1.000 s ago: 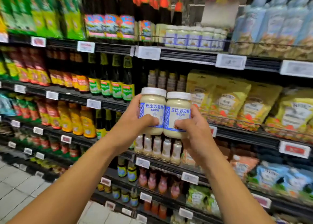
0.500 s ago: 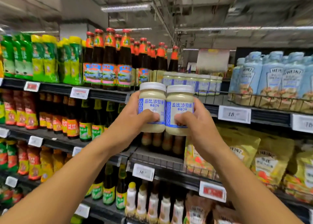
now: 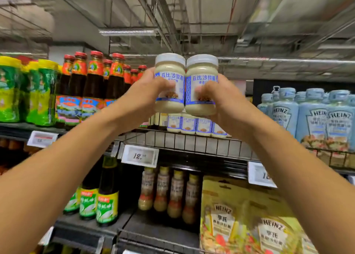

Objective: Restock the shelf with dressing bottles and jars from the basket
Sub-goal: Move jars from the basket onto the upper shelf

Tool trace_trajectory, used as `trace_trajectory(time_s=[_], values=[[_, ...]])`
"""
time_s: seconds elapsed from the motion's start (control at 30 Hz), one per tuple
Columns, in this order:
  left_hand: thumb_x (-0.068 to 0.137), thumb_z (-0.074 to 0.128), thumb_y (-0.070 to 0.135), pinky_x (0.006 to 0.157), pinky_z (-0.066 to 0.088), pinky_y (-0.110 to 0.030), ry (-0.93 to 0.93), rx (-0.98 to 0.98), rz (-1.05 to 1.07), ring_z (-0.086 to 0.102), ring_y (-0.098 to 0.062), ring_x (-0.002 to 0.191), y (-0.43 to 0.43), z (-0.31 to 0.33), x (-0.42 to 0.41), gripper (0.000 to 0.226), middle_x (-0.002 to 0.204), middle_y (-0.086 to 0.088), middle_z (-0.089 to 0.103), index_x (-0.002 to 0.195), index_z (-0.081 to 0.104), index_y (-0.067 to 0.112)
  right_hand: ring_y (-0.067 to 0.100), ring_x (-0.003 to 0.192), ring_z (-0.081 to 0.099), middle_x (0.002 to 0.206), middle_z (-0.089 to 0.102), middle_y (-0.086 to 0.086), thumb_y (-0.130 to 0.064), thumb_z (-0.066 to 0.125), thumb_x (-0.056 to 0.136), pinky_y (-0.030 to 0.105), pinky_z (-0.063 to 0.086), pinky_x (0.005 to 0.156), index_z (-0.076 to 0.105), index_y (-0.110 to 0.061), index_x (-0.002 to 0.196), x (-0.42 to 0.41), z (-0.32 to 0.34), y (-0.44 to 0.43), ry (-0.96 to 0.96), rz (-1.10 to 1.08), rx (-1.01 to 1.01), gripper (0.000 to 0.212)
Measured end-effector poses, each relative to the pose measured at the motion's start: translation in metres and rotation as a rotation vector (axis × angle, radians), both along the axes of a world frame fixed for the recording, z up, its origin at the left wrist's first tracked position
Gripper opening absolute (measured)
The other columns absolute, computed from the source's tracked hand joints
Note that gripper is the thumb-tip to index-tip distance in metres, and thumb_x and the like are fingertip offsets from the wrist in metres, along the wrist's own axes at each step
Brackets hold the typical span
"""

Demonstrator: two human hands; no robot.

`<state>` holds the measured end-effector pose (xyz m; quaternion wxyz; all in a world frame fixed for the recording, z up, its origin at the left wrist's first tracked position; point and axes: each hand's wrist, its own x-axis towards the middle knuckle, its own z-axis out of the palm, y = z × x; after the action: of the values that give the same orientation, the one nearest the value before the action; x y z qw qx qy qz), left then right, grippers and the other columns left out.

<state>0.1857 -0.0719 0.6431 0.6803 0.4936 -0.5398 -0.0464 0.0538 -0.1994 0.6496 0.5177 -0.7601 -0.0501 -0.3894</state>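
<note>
Up at the level of the top shelf (image 3: 192,144), the left hand (image 3: 140,99) grips the left jar (image 3: 170,73) and the right hand (image 3: 226,101) grips the right jar (image 3: 201,71), 2 white-lidded jars of pale dressing with blue-and-white labels. Both jars are upright, side by side and touching, held above the shelf's wire rail. On each hand the fingers (image 3: 166,84) are curled round the jar, with the thumb pressed across the front of the label. Directly below the 2 jars, a row of matching jars (image 3: 189,124) stands on the shelf behind the rail; whether the held jars touch that row cannot be told. Left of the row stand dark sauce bottles (image 3: 94,84) with red caps, and further left green packs (image 3: 11,92) with yellow tops; to the right stand pale blue Heinz bottles (image 3: 311,119). A price tag (image 3: 140,155) reading 12 hangs under the rail. On the shelf below are small dressing bottles (image 3: 169,192) and yellow Heinz pouches (image 3: 249,225)
</note>
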Motion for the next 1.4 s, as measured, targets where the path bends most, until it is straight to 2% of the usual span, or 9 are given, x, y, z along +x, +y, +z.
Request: trace_trajectory(time_s=[0.1,0.23,0.43,0.63,0.87,1.07,1.17,1.3,1.4], values=[[0.093,0.054,0.007,0.059,0.053,-0.021,-0.066,0.037,-0.005,0.067,-0.002,0.073,-0.014,0.007,0.032,0.026,0.083,0.007,0.069,0.119,0.052,0.012,0.014,0.072,0.055,0.073,0.059,0.001,-0.009,0.061,0.079,0.041,0.049,0.075,0.063,-0.019,0.08,0.017,0.005,-0.018,0.03,-0.005,-0.12,0.01],[0.091,0.065,0.012,0.082,0.058,-0.033,-0.149,0.11,-0.055,0.069,-0.017,0.1,-0.027,0.005,0.077,0.036,0.106,-0.002,0.072,0.124,0.053,0.017,0.008,0.074,0.062,0.078,0.068,-0.002,-0.015,0.066,0.088,0.034,0.052,0.077,0.067,-0.021,0.081,0.04,0.001,-0.041,0.217,-0.117,-0.269,0.009],[0.087,0.071,0.014,0.076,0.059,-0.028,-0.18,0.235,-0.119,0.073,-0.022,0.101,-0.05,-0.002,0.132,0.053,0.111,-0.011,0.074,0.133,0.045,0.014,0.006,0.082,0.066,0.085,0.073,-0.001,-0.024,0.075,0.084,0.033,0.053,0.079,0.075,-0.021,0.088,0.075,-0.003,-0.064,0.387,-0.269,-0.28,0.004],[0.078,0.082,0.013,0.075,0.061,-0.03,-0.263,0.393,-0.112,0.074,-0.017,0.093,-0.071,-0.021,0.163,0.057,0.1,-0.003,0.077,0.122,0.047,0.015,0.015,0.08,0.073,0.089,0.078,0.009,-0.011,0.086,0.07,0.029,0.058,0.07,0.073,-0.004,0.097,0.091,-0.011,-0.068,0.593,-0.339,-0.259,0.03],[0.07,0.089,0.018,0.064,0.054,-0.014,-0.297,0.432,-0.034,0.072,-0.003,0.087,-0.078,-0.028,0.17,0.061,0.109,0.001,0.07,0.117,0.051,0.023,0.015,0.082,0.076,0.09,0.078,0.006,-0.007,0.09,0.067,0.031,0.062,0.073,0.066,-0.009,0.096,0.093,-0.013,-0.065,0.598,-0.363,-0.289,0.037],[0.067,0.088,0.034,0.083,0.058,-0.023,-0.439,0.444,0.05,0.069,-0.001,0.096,-0.067,-0.028,0.171,0.101,0.119,0.017,0.062,0.146,0.025,0.04,0.026,0.098,0.073,0.107,0.074,0.006,-0.03,0.095,0.055,0.047,0.061,0.086,0.054,-0.017,0.128,0.087,-0.016,-0.068,0.614,-0.444,-0.351,0.084],[0.052,0.081,0.061,0.084,0.053,-0.021,-0.631,0.344,0.203,0.06,0.0,0.106,-0.058,-0.023,0.168,0.101,0.124,0.021,0.047,0.138,0.028,0.056,0.015,0.096,0.07,0.115,0.059,-0.003,-0.051,0.091,0.039,0.032,0.061,0.082,0.045,-0.037,0.14,0.074,-0.011,-0.066,0.519,-0.571,-0.496,0.112],[0.056,0.079,0.063,0.092,0.043,-0.025,-0.883,0.317,0.312,0.049,0.002,0.112,-0.059,-0.021,0.166,0.074,0.123,0.022,0.049,0.122,0.049,0.049,0.012,0.087,0.067,0.105,0.059,-0.003,-0.037,0.096,0.052,0.032,0.058,0.077,0.065,-0.033,0.112,0.072,-0.005,-0.068,0.447,-0.586,-0.702,0.067],[0.057,0.084,0.058,0.09,0.044,-0.03,-0.94,0.289,0.381,0.049,-0.005,0.109,-0.069,-0.021,0.166,0.072,0.116,0.018,0.051,0.118,0.051,0.041,0.011,0.078,0.069,0.097,0.061,-0.004,-0.031,0.097,0.055,0.034,0.058,0.071,0.064,-0.033,0.105,0.082,-0.004,-0.073,0.437,-0.62,-0.741,0.06]])
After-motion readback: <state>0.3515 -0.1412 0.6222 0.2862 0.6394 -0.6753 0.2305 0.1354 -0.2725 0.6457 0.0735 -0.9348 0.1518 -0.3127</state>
